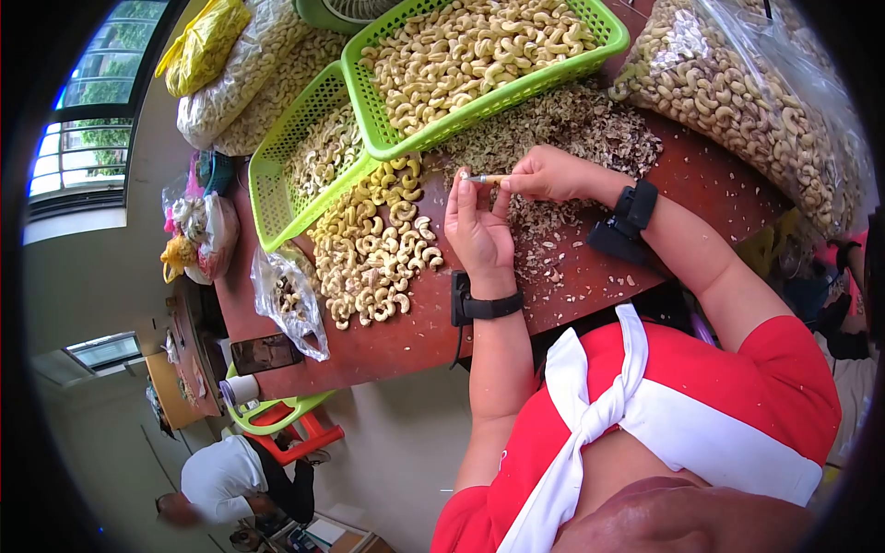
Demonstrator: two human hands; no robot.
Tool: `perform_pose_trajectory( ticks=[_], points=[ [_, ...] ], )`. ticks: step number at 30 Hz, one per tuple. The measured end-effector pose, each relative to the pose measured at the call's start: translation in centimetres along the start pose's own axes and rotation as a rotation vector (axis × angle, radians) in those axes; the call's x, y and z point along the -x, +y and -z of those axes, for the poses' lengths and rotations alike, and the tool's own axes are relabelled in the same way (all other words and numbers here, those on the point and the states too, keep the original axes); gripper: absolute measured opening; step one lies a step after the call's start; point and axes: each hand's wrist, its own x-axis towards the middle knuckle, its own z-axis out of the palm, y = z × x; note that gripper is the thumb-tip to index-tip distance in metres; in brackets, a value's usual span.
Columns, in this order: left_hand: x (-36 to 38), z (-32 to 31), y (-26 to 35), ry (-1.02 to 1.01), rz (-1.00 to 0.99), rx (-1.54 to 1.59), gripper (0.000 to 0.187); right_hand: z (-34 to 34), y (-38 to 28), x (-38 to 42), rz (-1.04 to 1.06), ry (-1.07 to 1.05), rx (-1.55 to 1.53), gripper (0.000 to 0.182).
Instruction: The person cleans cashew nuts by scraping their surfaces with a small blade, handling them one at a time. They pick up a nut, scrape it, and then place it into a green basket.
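Observation:
My left hand (pixel 479 230) is raised palm-up over the table, with a small cashew piece (pixel 464 173) pinched at its fingertips. My right hand (pixel 550 175) is closed around the light handle of a small knife (pixel 489 179), whose tip meets the piece. Loose cashews (pixel 373 267) lie on the red table to the left of my hands. Beneath and behind my right hand spreads a heap of brown skin flakes (pixel 590 129).
A green basket of cashews (pixel 406 147) overlaps another green basket (pixel 267 207). Large clear bags of cashews (pixel 747 101) stand at the right and back left. A small plastic bag (pixel 290 300) and a phone (pixel 265 353) lie near the left edge. Another person (pixel 221 479) bends over beyond the table.

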Motion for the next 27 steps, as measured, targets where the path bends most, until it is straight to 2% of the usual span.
perform_pose_trajectory(
  ticks=[6,12,18,27],
  points=[
    [0.03,0.19,-0.52,-0.01,-0.074,0.002,0.019,0.17,0.13,-0.16,-0.016,0.044,0.002,0.032],
    [-0.08,0.14,-0.48,0.045,-0.029,-0.006,0.021,-0.06,0.02,-0.09,-0.015,0.025,0.025,0.033],
    [-0.17,0.23,-0.29,0.002,-0.007,0.016,0.023,-0.05,0.13,-0.07,-0.022,0.02,0.007,0.03],
    [0.06,0.04,-0.24,0.007,-0.064,-0.025,0.021,-0.08,-0.11,0.07,-0.006,0.024,0.01,0.031]
  ],
)
